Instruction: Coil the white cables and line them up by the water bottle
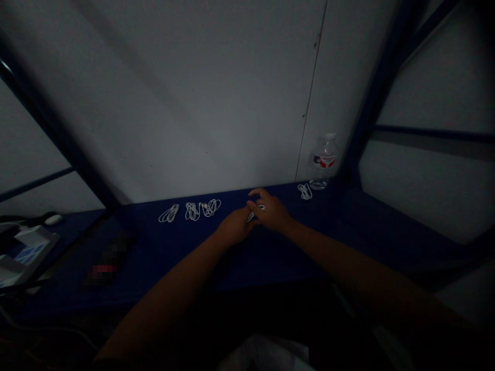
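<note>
My left hand [234, 225] and my right hand [271, 212] meet over the middle of the blue shelf [185, 257]. Between them is a white coiled cable [250, 216], mostly covered by the fingers. Both hands are closed on it, the right one with its index finger bent above the loops. To the left lie three more bundles of white cable: one loosely looped [169, 213], one bunched [192, 211] and one nearest my hands [211, 207]. Another small white bundle [304, 191] rests to the right, near the wall.
A clear plastic bottle [324, 162] with a red and blue label stands at the back right. A blurred-out dark object [108, 260] lies on the left part of the shelf. White items [29, 252] sit at the far left. Blue metal posts [62, 139] frame the grey wall [193, 103].
</note>
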A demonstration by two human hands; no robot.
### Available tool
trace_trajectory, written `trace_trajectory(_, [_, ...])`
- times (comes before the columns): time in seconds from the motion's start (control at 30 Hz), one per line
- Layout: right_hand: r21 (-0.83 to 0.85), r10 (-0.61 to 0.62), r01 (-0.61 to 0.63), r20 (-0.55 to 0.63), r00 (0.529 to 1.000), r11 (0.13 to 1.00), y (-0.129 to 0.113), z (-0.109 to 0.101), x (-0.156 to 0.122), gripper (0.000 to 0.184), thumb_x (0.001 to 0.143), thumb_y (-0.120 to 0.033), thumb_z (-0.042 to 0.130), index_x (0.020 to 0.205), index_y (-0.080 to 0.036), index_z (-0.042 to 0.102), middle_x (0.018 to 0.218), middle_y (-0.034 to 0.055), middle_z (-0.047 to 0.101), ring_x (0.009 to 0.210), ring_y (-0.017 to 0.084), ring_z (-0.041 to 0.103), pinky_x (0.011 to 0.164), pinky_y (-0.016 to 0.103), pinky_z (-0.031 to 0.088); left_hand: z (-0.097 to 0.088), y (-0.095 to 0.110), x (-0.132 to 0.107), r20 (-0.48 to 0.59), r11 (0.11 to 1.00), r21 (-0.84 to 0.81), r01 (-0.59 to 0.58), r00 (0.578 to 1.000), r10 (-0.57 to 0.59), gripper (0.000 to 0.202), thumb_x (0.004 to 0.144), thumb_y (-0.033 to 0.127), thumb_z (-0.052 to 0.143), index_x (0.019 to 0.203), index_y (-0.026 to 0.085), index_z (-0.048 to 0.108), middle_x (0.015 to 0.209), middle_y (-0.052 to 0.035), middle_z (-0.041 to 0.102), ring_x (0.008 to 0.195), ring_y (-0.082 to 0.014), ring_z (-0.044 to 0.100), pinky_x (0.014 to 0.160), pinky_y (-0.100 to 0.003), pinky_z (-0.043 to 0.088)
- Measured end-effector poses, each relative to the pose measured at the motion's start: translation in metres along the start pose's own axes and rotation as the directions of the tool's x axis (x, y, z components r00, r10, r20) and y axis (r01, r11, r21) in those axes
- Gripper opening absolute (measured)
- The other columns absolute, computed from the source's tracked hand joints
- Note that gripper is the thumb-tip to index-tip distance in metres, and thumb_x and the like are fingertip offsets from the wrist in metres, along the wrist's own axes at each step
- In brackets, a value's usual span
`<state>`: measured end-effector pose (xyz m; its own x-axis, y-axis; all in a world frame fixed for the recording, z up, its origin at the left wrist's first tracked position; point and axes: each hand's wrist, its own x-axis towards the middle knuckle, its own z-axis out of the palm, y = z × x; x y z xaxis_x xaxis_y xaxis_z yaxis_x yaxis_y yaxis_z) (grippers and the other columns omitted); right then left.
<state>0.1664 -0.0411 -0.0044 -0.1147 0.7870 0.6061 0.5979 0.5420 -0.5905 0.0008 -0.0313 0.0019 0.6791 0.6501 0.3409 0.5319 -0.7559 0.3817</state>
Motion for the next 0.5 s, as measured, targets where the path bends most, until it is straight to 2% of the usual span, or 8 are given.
trace_trajectory(0.13, [0.063,-0.033,0.024,0.149,0.988,0.998,0.006,-0.013,0.003,0.032,0.091,-0.043,0.052,0.112,-0.02,0.058,0.067,-0.0011,0.065,0.057,0.014,0.059,0.055,0.025,0.039,0.002,0.0,-0.001,-0.007,0.998,-0.03,-0.061,0.998,0.061,0.03,0.095,0.034,0.046,0.118,0.017,0.058,0.106,-0.0131,0.067,0.093,-0.0242,0.062,0.082,-0.032,0.043])
trace_trajectory(0.2, [0.043,-0.067,0.057,0.283,0.957,0.997,0.02,-0.033,0.007,0.037,0.088,-0.045,0.056,0.115,-0.02,0.059,0.065,-0.0016,0.064,0.055,0.014,0.057,0.055,0.025,0.04,0.0,-0.004,-0.002,-0.006,0.999,-0.033,-0.028,1.0,0.028,0.028,0.096,0.034,0.043,0.108,0.017,0.061,0.095,-0.0107,0.067,0.084,-0.0219,0.061,0.076,-0.03,0.042])
trace_trajectory(0.23, [0.016,-0.057,0.055,0.335,0.941,0.998,0.031,-0.047,0.009,0.036,0.088,-0.046,0.056,0.111,-0.019,0.063,0.069,0.0,0.066,0.059,0.014,0.058,0.056,0.025,0.041,-0.001,-0.008,-0.002,-0.011,0.999,-0.044,-0.002,1.0,0.001,0.028,0.096,0.035,0.043,0.104,0.017,0.062,0.09,-0.0094,0.066,0.079,-0.0208,0.06,0.073,-0.029,0.041])
trace_trajectory(0.3, [-0.114,0.061,-0.023,0.348,0.935,0.993,0.063,-0.082,0.01,0.031,0.087,-0.046,0.057,0.095,-0.019,0.069,0.082,0.0041,0.071,0.07,0.017,0.063,0.062,0.027,0.044,-0.005,-0.018,-0.002,-0.023,0.995,-0.092,0.043,0.999,-0.045,0.028,0.096,0.037,0.043,0.099,0.018,0.063,0.085,-0.0073,0.064,0.074,-0.0189,0.057,0.07,-0.028,0.04])
trace_trajectory(0.37, [-0.296,0.246,-0.165,0.261,0.934,0.941,0.102,-0.119,0.005,0.026,0.084,-0.043,0.06,0.087,-0.02,0.072,0.085,0.0054,0.072,0.074,0.019,0.064,0.066,0.03,0.046,-0.009,-0.028,-0.002,-0.038,0.984,-0.16,0.073,0.996,-0.08,0.027,0.095,0.037,0.045,0.097,0.018,0.064,0.084,-0.0057,0.064,0.073,-0.0179,0.056,0.07,-0.027,0.039])
trace_trajectory(0.43, [-0.394,0.428,-0.328,0.195,0.883,0.858,0.14,-0.151,-0.005,0.021,0.08,-0.039,0.063,0.081,-0.02,0.073,0.083,0.0062,0.072,0.075,0.021,0.065,0.069,0.031,0.047,-0.01,-0.035,-0.001,-0.044,0.971,-0.217,0.099,0.993,-0.111,0.026,0.094,0.037,0.047,0.097,0.019,0.065,0.082,-0.0046,0.063,0.072,-0.0177,0.055,0.07,-0.026,0.038])
trace_trajectory(0.5, [-0.372,0.494,-0.387,0.257,0.83,0.844,0.168,-0.169,-0.015,0.018,0.074,-0.031,0.068,0.087,-0.021,0.074,0.09,0.0061,0.073,0.079,0.021,0.066,0.072,0.031,0.049,-0.011,-0.038,-0.001,-0.037,0.962,-0.247,0.112,0.991,-0.125,0.026,0.093,0.038,0.049,0.097,0.019,0.066,0.082,-0.0042,0.063,0.073,-0.0178,0.055,0.071,-0.026,0.038])
